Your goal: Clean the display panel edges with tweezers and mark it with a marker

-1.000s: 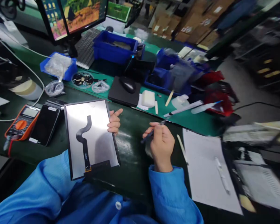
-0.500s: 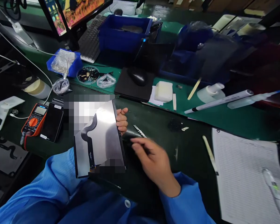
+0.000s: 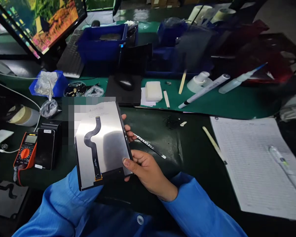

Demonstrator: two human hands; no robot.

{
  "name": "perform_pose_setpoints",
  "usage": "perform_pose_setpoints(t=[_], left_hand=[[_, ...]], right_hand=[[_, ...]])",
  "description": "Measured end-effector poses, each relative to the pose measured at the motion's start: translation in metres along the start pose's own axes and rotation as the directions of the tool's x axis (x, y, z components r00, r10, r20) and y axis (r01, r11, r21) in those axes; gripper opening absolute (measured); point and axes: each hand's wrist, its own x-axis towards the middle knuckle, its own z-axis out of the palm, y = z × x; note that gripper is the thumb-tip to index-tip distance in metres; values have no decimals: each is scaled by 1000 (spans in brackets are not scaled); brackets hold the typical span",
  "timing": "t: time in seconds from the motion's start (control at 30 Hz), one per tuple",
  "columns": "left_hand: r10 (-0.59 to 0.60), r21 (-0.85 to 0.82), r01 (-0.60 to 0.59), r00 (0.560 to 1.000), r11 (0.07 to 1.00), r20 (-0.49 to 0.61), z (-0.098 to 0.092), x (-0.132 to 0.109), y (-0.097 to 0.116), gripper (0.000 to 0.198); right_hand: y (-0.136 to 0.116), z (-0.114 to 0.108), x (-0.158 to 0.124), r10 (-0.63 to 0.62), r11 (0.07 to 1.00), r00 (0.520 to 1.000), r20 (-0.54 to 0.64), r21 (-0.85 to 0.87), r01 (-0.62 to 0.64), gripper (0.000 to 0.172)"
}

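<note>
A display panel (image 3: 113, 141) with a shiny metal back is held tilted above the dark bench, back side toward me. A black flex cable (image 3: 90, 140) curves down its back to the lower edge. My left hand (image 3: 129, 130) supports the panel from behind; only its fingertips show past the right edge, and the palm is hidden. My right hand (image 3: 148, 172) grips the lower right corner, thumb on the metal back and fingers at the edge or beneath. Just right of the panel, tweezers (image 3: 150, 146) lie on the bench.
An orange multimeter (image 3: 25, 151) and a black phone-like device (image 3: 44, 148) are at the left. Behind stand a white block (image 3: 153, 91), a computer mouse (image 3: 124, 82) and a blue bin (image 3: 101, 44). Printed sheets (image 3: 249, 164) with a pen (image 3: 283, 168) lie at the right, beside a pale stick (image 3: 214, 144).
My right hand has moved left and taken hold of the panel's lower right corner. My left hand still holds the panel. The camera view has swung to the right.
</note>
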Motion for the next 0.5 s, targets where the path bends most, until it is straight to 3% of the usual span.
perform_pose_setpoints(t=[0.13,0.3,0.5], left_hand=[[147,2,-147,989,989,6,11,6,-11,68],[77,15,-78,997,997,25,14,8,-18,64],[79,56,-84,994,995,78,19,4,-18,64]], right_hand=[[-5,-4,1,-49,998,998,-34,-39,47,24],[-8,-12,1,-31,997,986,-162,61,41,26],[-12,-12,2,35,991,986,-162,130,-13,22]])
